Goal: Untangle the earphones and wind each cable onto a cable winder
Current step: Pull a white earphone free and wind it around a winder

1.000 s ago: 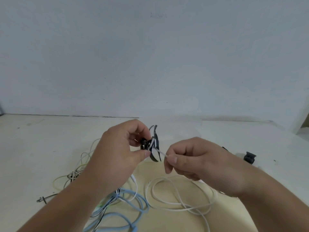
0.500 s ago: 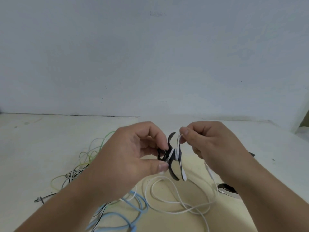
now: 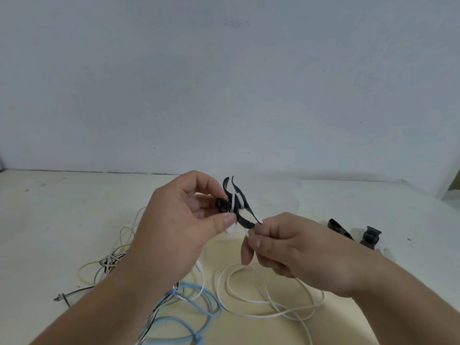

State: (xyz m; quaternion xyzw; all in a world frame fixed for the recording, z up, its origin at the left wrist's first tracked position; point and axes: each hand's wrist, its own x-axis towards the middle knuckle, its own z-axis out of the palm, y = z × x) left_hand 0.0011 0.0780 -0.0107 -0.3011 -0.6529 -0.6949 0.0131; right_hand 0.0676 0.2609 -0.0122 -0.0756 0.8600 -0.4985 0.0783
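My left hand (image 3: 179, 225) pinches a black cable winder (image 3: 236, 205) between thumb and fingers, held above the table. A white earphone cable (image 3: 263, 312) is wrapped a few turns around the winder's middle. My right hand (image 3: 288, 247) pinches that white cable just below and right of the winder; the rest of the cable hangs down and lies in loose loops on the table under my right hand.
A tangle of light blue (image 3: 194, 310), yellow-green (image 3: 99, 265) and black-and-white (image 3: 109, 262) cables lies on the table at lower left. Two more black winders (image 3: 339, 225) (image 3: 371, 236) lie at the right. A pale wall stands behind the table.
My right hand has come down from above the winder to below and right of it, carrying the white cable around the winder. My left hand has turned the winder slightly.
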